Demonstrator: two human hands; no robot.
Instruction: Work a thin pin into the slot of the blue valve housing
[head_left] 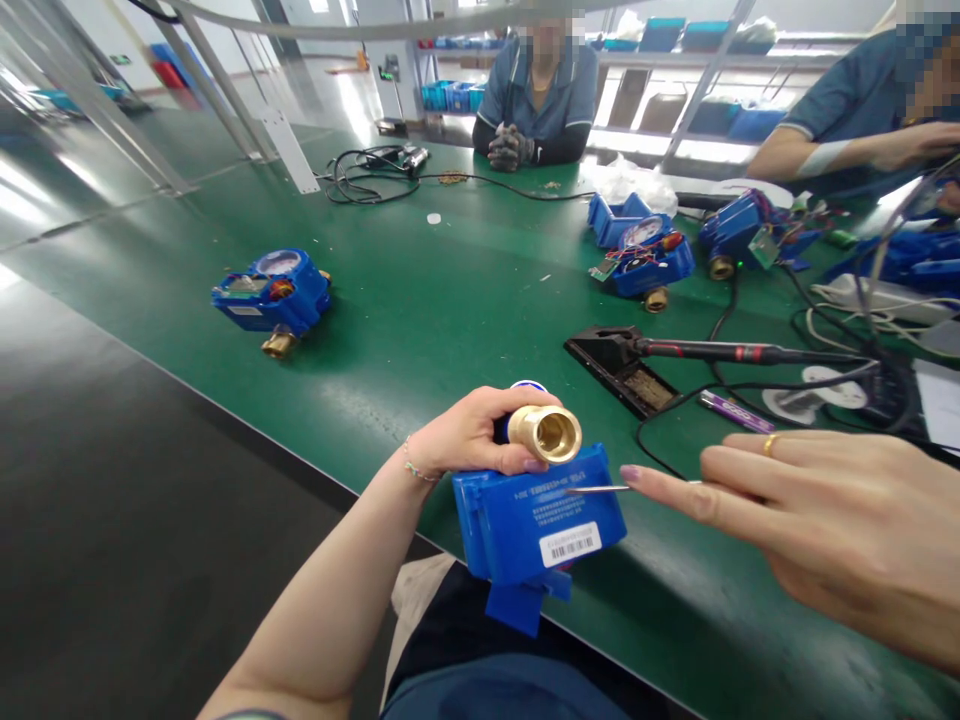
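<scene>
A blue water meter (pixel 502 520) is tilted near the table's front edge, its brass pipe end (pixel 553 434) facing me. My left hand (pixel 480 430) is closed around it at the brass fitting. A white barcode label (pixel 571 544) and faint printed lines show on the casing, and a blue flap hangs below. In my right hand (pixel 795 530) is a tool with a thin metal shaft (pixel 600 489). The index finger lies along the shaft, and its tip meets the casing near the printed lines. The palm hides the handle, so its exact kind cannot be made out.
Another blue meter (pixel 274 290) stands at left on the green table (pixel 450 290). Opened meters (pixel 649 255) with loose wires are at back right. A soldering iron (pixel 712 350) rests in its stand (pixel 626 375), cords around it. Two people sit across, one with gloved hands (pixel 511 148).
</scene>
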